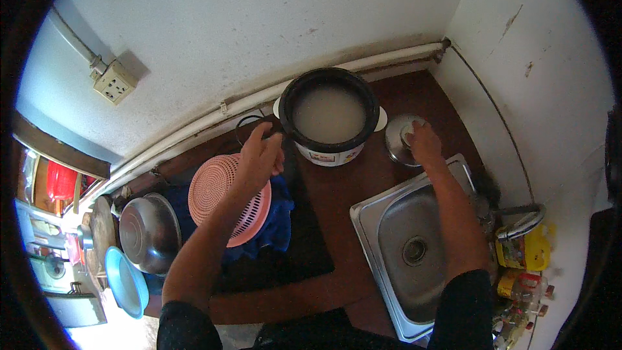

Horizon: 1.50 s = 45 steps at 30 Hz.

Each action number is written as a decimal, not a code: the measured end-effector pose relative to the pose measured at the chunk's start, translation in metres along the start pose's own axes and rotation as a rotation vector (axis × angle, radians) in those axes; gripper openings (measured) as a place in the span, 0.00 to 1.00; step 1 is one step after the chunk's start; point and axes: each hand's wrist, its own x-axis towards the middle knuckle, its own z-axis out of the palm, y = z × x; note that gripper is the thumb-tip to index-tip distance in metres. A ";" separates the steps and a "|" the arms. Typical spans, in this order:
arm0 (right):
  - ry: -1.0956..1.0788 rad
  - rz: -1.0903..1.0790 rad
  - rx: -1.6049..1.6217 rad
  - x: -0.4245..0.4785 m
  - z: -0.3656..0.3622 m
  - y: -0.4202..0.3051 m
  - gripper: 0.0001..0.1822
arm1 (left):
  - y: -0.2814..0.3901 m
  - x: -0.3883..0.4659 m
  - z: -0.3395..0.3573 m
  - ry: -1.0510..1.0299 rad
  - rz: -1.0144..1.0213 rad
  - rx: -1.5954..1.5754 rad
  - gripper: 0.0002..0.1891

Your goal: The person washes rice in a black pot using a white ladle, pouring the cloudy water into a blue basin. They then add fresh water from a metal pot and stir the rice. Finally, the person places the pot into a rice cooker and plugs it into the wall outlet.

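A rice cooker (329,148) with a black rim stands uncovered against the wall, cloudy liquid (330,114) inside it. Just right of it, my right hand (424,142) is at the knob of a round metal lid (399,148) lying on the brown counter; its fingers look closed on the knob. My left hand (264,153) hovers left of the cooker with nothing in it, fingers loosely bent and apart. Below that hand a pink plastic colander (211,180) rests upside down on a blue cloth (279,218), partly hidden by my left forearm.
A steel sink (408,272) with a faucet (522,223) lies at the right, bottles (525,287) beside it. Left of the colander are a metal basin (148,233), a light blue basin (126,284) and a round board (103,228). A pipe (272,92) follows the wall; a socket box (115,81) hangs higher.
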 end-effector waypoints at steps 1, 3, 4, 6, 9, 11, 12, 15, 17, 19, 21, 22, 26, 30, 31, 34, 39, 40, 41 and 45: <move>0.073 -0.002 -0.012 0.003 -0.001 0.009 0.23 | -0.002 -0.015 -0.003 -0.009 0.004 -0.016 0.21; 0.219 -0.010 -0.031 0.015 -0.004 0.023 0.23 | -0.001 -0.053 -0.008 -0.032 0.004 -0.088 0.19; 0.295 0.014 0.039 0.022 -0.019 0.014 0.22 | -0.003 -0.076 -0.012 -0.040 -0.004 -0.146 0.18; 0.400 -0.047 0.212 0.030 -0.074 -0.018 0.19 | -0.026 -0.117 -0.029 -0.136 0.080 0.137 0.17; 0.391 -0.349 0.447 0.030 -0.126 -0.082 0.19 | -0.039 -0.162 -0.023 -0.137 -0.248 -0.076 0.17; 0.277 -0.515 0.468 0.033 -0.133 -0.125 0.20 | -0.053 -0.186 -0.020 -0.133 -0.287 -0.076 0.17; 0.186 -0.559 0.414 0.034 -0.131 -0.142 0.20 | -0.056 -0.195 -0.021 -0.139 -0.292 -0.097 0.18; 0.089 -0.586 0.310 0.029 -0.125 -0.179 0.19 | -0.065 -0.210 -0.026 -0.147 -0.303 -0.144 0.19; 0.078 -0.571 0.276 0.022 -0.123 -0.192 0.18 | -0.069 -0.217 -0.036 -0.119 -0.318 -0.131 0.19; 0.058 -0.568 0.248 0.018 -0.122 -0.202 0.17 | -0.072 -0.222 -0.047 -0.099 -0.286 -0.166 0.19; -0.039 -0.544 0.206 0.019 -0.126 -0.206 0.18 | -0.074 -0.223 -0.057 -0.087 -0.270 -0.190 0.19; -0.085 -0.529 0.181 0.020 -0.129 -0.206 0.18 | -0.076 -0.223 -0.061 -0.085 -0.270 -0.197 0.19; 0.061 -0.521 0.175 0.010 -0.123 -0.202 0.20 | -0.083 -0.218 -0.075 -0.074 -0.225 -0.181 0.17; 0.313 -0.501 0.048 -0.005 -0.130 -0.218 0.20 | -0.090 -0.217 -0.100 -0.024 -0.242 -0.251 0.16; 0.472 -0.537 0.016 -0.010 -0.131 -0.227 0.20 | -0.090 -0.219 -0.106 -0.009 -0.256 -0.268 0.17; 0.040 -0.557 0.371 -0.037 -0.125 -0.290 0.18 | -0.099 -0.228 -0.122 0.034 -0.289 -0.299 0.18; 0.072 -0.840 0.438 -0.051 -0.059 -0.367 0.11 | -0.108 -0.238 -0.150 0.044 -0.262 -0.306 0.20; -0.020 -0.892 0.543 -0.058 -0.066 -0.389 0.10 | -0.107 -0.241 -0.157 0.059 -0.279 -0.309 0.20; -0.116 -0.942 0.646 -0.064 -0.071 -0.411 0.10 | -0.107 -0.245 -0.162 0.075 -0.296 -0.313 0.21; -0.373 -1.127 0.460 -0.068 -0.027 -0.504 0.10 | -0.105 -0.253 -0.170 0.099 -0.333 -0.302 0.22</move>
